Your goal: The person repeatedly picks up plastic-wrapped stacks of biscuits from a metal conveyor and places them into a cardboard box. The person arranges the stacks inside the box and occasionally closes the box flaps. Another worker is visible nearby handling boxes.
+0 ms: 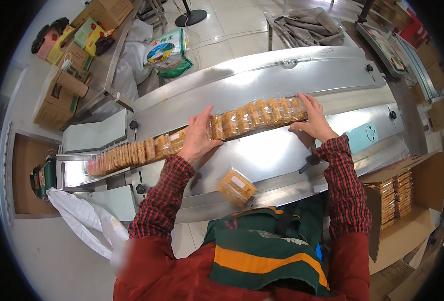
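A long row of clear-wrapped, golden-brown snack cakes (257, 114) stands on edge along a metal conveyor channel. My left hand (199, 135) is at the left end of its right-hand section, fingers behind and thumb in front. At the other end, my right hand (313, 119) grips the last packets, with its thumb on the near side. Left of my left hand, more wrapped cakes (131, 153) run down to the machine's outlet (75, 173). One loose packet with a white label (237, 185) lies flat on the steel near my body.
A light-blue phone (361, 137) rests on the steel to the right. Below it, an open carton (370, 225) holds stacked packets. White cloth (90, 222) hangs at the lower left. Beyond the machine are a printed sack (169, 50) and a grey cloth (308, 28).
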Action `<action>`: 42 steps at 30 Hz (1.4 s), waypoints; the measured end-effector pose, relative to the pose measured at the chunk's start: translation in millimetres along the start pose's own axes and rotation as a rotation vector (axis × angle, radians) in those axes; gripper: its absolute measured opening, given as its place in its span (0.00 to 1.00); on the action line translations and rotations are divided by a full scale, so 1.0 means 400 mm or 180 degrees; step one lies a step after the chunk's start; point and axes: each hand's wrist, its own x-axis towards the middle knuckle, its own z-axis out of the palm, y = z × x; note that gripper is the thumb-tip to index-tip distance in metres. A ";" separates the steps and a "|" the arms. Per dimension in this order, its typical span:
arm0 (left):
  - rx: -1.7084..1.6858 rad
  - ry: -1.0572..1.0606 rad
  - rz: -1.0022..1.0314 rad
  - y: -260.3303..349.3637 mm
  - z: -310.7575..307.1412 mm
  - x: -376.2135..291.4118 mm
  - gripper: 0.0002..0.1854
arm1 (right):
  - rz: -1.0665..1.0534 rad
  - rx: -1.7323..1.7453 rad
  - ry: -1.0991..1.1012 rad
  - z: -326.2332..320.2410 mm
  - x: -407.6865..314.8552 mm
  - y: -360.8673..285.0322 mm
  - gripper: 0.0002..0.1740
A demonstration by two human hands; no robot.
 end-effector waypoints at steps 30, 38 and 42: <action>0.1179 -0.1020 -0.0204 -0.118 -0.082 -0.039 0.41 | 0.0382 -0.0662 0.0057 -0.035 0.039 0.056 0.63; -0.0844 -0.0616 -0.0609 -0.086 -0.116 -0.031 0.46 | -0.0213 -0.0657 -0.0073 -0.026 0.062 -0.020 0.62; -0.0698 -0.0671 -0.0188 -0.059 -0.103 -0.026 0.53 | -0.0622 -0.0508 -0.0450 0.011 0.094 -0.161 0.64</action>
